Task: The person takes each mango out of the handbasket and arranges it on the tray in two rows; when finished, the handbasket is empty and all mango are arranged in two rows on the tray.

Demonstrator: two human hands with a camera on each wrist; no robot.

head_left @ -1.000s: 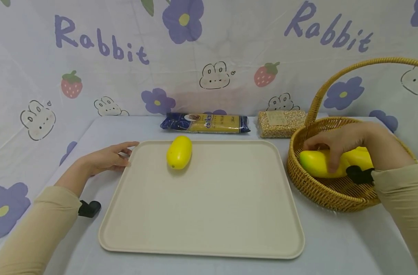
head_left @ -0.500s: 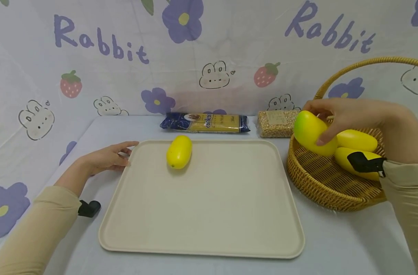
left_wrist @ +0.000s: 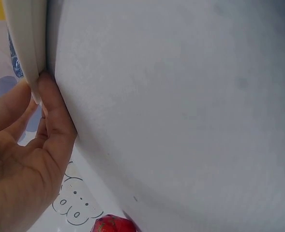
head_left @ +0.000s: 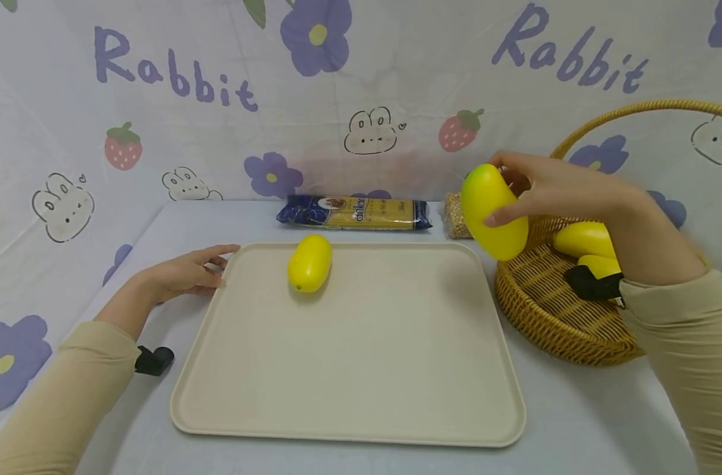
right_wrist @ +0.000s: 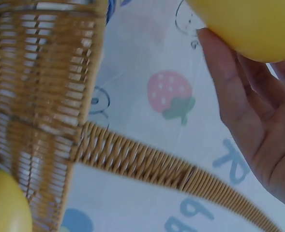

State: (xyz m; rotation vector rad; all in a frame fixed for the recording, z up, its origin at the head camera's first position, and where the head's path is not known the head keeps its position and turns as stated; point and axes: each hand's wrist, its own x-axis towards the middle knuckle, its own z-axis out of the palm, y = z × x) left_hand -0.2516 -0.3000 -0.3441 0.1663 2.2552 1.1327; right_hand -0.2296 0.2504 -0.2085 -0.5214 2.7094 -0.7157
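Observation:
My right hand (head_left: 551, 188) grips a yellow mango (head_left: 493, 214) with a greenish tip. It is held in the air above the gap between the basket's left rim and the tray's far right corner. In the right wrist view, the fingers (right_wrist: 224, 82) curl against the mango's side (right_wrist: 258, 29). My left hand (head_left: 185, 272) pinches the far left corner of the beige tray (head_left: 349, 369); the left wrist view has thumb and fingers on either side of the tray rim (left_wrist: 28, 38). Another yellow oblong fruit (head_left: 310, 263) lies on the tray near its far edge.
The wicker basket (head_left: 551, 330) with a tall handle stands at the right, holding more yellow fruit (head_left: 583, 239). Behind the tray lie a blue-and-yellow pasta pack (head_left: 361, 212) and a bag of grains (head_left: 456, 218), partly hidden. A red object (left_wrist: 114, 223) shows in the left wrist view.
My right hand has lifted the mango out of the basket and carried it left and up, tilting it more upright. The left hand has stayed at the tray's corner.

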